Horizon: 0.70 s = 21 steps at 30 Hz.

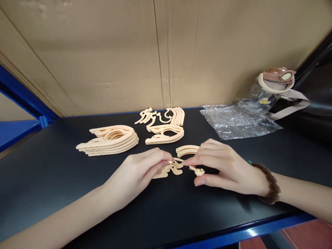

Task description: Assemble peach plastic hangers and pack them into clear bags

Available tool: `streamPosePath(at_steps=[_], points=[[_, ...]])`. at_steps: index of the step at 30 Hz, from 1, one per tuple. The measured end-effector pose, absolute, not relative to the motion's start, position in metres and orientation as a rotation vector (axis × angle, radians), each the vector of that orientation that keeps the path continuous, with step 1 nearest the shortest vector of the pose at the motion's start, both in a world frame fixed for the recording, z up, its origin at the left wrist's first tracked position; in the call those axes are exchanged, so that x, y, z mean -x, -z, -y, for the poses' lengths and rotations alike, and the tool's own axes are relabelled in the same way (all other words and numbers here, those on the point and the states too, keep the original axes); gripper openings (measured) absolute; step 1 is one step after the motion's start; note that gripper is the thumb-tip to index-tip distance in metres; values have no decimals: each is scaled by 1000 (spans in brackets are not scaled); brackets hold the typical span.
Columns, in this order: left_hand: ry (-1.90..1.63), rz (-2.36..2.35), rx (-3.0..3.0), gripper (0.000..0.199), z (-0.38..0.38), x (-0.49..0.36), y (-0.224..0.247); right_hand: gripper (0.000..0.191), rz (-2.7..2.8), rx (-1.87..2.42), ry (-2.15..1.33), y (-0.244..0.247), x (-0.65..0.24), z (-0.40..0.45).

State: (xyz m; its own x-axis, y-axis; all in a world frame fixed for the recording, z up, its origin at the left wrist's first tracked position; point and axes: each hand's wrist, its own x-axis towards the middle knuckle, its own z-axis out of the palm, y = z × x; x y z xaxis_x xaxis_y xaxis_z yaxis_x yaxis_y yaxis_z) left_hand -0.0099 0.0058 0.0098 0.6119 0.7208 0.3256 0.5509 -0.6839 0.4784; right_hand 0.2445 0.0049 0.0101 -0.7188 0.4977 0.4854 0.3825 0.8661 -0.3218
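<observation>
Above the black tabletop, both hands meet at a small curved cream plastic hanger hook. My left hand is closed, pinching its thin end between thumb and fingertips. On the other side, my right hand grips the rounded end between thumb and fingers, which partly cover it. Just beneath the fingers lie loose cream hanger pieces, half hidden by my left hand. Curved hanger arms rest behind my right hand's fingers.
A stack of folded hangers lies to the left, with a smaller stack at centre. Behind are loose hooks and curved arms. Clear plastic bags and a strapped bottle sit at back right, before a cardboard wall.
</observation>
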Motion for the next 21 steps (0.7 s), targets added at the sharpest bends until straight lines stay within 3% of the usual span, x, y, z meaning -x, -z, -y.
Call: streamPosePath(at_steps=[8,18,21], points=[[-859,-695,-2806,19,-11,18,-5,47,2554,614,-505,-10,-243,-7],[-928,-1031,-2599,11,-9,13,-3,36,2537,702,-195,-10,-247,-11],[-807,-981,-2654,10,-8,11,-7,34,2521,750,-143,-9,-252,-19]])
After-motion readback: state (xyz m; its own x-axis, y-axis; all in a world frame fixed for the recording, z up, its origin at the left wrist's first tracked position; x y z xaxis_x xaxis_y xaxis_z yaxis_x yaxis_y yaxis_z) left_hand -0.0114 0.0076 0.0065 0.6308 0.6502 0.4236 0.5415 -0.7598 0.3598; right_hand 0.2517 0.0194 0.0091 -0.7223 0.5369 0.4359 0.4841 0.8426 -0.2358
